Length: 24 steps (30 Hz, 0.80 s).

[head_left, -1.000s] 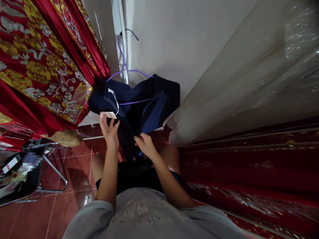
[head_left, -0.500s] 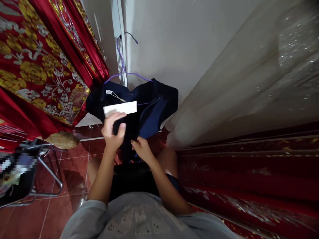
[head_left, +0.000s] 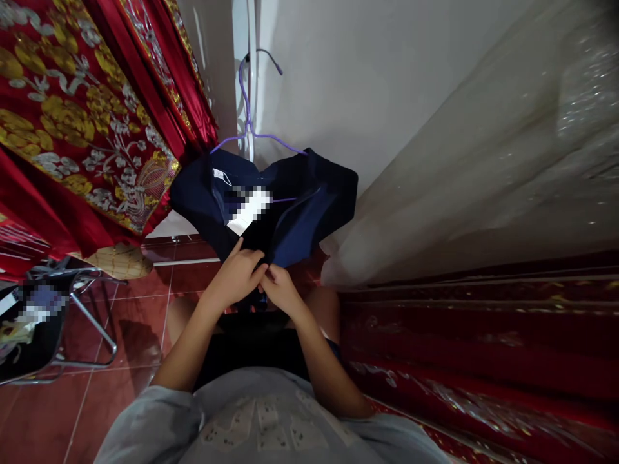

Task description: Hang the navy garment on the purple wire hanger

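A navy shirt (head_left: 302, 233) hangs by its shoulders on a purple wire hanger (head_left: 280, 140), its neck spread open toward me. A white paper tag (head_left: 238, 224), partly pixelated, dangles inside the opening. Below the tag, my left hand (head_left: 235, 274) is closed at the shirt's front, its thumb side meeting my right hand; one finger points up toward the tag's lower end. My right hand (head_left: 280, 287) pinches the front edge of the shirt. What lies between the fingertips is mostly hidden. A small white label (head_left: 221, 175) shows inside the collar.
Red cloth with gold and silver embroidery (head_left: 77, 109) hangs at left. A metal-framed chair (head_left: 97, 322) holding assorted items stands on the red tile floor (head_left: 140, 322). Sheer pale fabric (head_left: 435, 167) and more red cloth (head_left: 459, 348) fill the right side. The hanger hooks on a white bar (head_left: 252, 38).
My left hand has let go of the white tag and come down beside my right hand at the shirt front. The tag has swung to a slant. My right hand stays at the shirt edge.
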### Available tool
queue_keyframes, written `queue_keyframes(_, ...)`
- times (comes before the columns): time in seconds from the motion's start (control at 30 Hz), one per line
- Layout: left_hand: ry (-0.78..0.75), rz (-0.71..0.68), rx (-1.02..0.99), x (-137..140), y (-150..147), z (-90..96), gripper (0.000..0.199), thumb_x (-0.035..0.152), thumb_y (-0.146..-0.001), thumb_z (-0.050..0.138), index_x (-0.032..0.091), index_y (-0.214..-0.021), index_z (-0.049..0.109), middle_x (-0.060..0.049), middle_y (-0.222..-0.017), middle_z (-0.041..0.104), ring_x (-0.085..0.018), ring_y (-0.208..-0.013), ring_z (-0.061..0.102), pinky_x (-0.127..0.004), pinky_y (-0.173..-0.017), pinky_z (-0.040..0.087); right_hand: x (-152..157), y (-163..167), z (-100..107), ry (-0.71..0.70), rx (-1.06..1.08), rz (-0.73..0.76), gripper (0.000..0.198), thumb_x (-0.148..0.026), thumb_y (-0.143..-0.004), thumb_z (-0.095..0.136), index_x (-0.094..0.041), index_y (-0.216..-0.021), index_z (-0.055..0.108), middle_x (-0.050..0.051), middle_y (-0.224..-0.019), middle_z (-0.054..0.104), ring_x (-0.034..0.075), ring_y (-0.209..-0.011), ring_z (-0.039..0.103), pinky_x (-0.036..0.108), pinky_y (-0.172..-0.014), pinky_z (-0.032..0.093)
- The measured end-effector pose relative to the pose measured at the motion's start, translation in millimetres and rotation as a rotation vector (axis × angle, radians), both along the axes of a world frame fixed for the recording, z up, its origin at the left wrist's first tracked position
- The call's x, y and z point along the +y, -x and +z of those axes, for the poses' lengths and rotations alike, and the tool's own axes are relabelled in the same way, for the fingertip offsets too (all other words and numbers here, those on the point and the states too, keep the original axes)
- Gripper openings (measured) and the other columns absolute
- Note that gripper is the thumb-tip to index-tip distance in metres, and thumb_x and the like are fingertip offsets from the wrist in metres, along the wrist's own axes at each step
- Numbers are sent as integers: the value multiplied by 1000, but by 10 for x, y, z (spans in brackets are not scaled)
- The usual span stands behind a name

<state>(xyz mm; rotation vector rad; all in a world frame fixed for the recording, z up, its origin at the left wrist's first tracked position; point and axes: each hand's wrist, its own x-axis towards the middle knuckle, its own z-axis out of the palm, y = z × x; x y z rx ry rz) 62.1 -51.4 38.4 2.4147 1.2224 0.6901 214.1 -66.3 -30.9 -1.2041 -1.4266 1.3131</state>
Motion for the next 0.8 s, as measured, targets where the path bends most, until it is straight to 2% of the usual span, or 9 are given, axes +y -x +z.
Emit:
queue_keyframes(0.07, -124, 72, -161, -59, 42, -152, 18, 18, -98, 53, 21, -109, 67, -8, -113, 69, -27, -126, 62, -58, -126, 30, -1, -31, -2, 33, 9, -54, 18, -38, -85, 57, -21, -80, 55, -3, -58, 57, 13, -51, 55, 25, -50, 43)
queue_keyframes(0.1, -193, 156, -267, -91, 58, -258, 20, 17, -97, 53, 22, -111, 67, -9, -120, 66, -27, -130, 58, -57, -123, 34, 0, -45, -7, 51, 8, -94, 18, -38, -84, 58, -21, -80, 54, -3, -58, 57, 12, -50, 55, 24, -49, 42)
queue_keyframes(0.17, -266, 354, -465, -160, 61, -510, 23, 16, -94, 56, 22, -115, 64, -10, -122, 62, -25, -123, 59, -52, -114, 45, 4, -56, -20, 76, 8, -160, 20, -39, -84, 58, -21, -78, 51, -4, -57, 57, 12, -49, 56, 22, -47, 42)
queue_keyframes(0.23, -203, 463, -594, -221, 23, -770, 37, 14, -88, 61, 21, -124, 59, -11, -122, 60, -24, -114, 62, -45, -103, 53, 6, -38, -32, 82, 28, -171, 22, -40, -83, 60, -21, -80, 49, -4, -57, 57, 11, -49, 58, 21, -47, 42)
queue_keyframes(0.33, -54, 415, -671, -257, -63, -1032, 66, 10, -80, 62, 20, -143, 45, -14, -136, 54, -26, -122, 59, -43, -104, 53, 1, 27, -39, 86, 109, -114, 23, -40, -83, 61, -21, -89, 51, -6, -60, 57, 10, -50, 57, 20, -48, 44)
queue_keyframes(0.4, -16, 345, -680, -246, -88, -1068, 66, 6, -78, 57, 20, -141, 46, -14, -137, 54, -26, -126, 58, -43, -108, 50, -5, 60, -39, 84, 151, -82, 24, -40, -83, 61, -21, -94, 52, -7, -62, 56, 9, -49, 55, 20, -48, 45)
queue_keyframes(0.57, 211, 108, -588, -257, -12, -872, 40, 5, -79, 56, 20, -116, 58, -7, -107, 68, -21, -102, 68, -37, -96, 55, 1, 23, -22, 81, 128, -67, 27, -42, -84, 62, -21, -94, 48, -8, -61, 56, 9, -50, 55, 20, -47, 43)
queue_keyframes(0.67, 288, 147, -603, -338, -5, -815, 28, 12, -85, 62, 20, -112, 60, -5, -99, 71, -20, -96, 71, -34, -92, 56, 16, -23, -25, 89, 104, -76, 31, -46, -84, 65, -22, -88, 45, -6, -60, 58, 11, -52, 58, 21, -47, 43)
queue_keyframes(0.8, 250, 298, -644, -422, -72, -893, 13, 18, -90, 63, 20, -102, 64, -3, -88, 71, -17, -84, 71, -29, -83, 57, 26, -50, -48, 76, 59, -55, 35, -49, -84, 68, -22, -80, 45, -2, -64, 64, 13, -55, 61, 25, -53, 47)
